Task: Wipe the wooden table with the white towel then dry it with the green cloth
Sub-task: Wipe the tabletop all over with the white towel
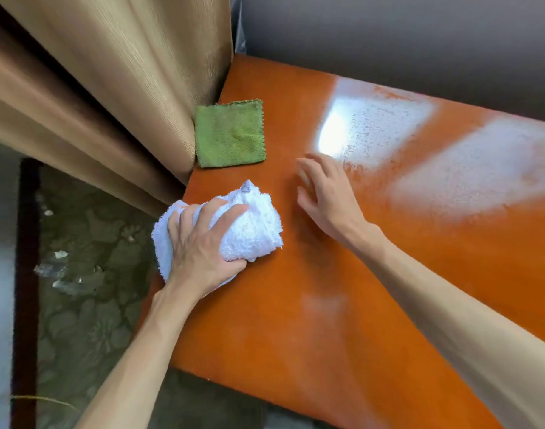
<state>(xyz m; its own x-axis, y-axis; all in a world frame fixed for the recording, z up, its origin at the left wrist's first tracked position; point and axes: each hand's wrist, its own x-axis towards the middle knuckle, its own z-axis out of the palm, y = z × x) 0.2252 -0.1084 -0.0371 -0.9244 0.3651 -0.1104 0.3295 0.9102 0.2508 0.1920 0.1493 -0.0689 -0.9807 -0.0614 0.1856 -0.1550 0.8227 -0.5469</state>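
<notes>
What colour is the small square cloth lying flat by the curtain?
Green: the small square cloth is mossy green with a stitched edge, clearest in the head view.

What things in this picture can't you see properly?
All in the head view:
- White towel: the left hand grips it and covers its middle.
- Green cloth: its left edge is tucked behind the curtain.
- Wooden table: glare hides its surface at the far right, and the picture's edges cut it off.
- Right hand: its fingers are blurred.
</notes>
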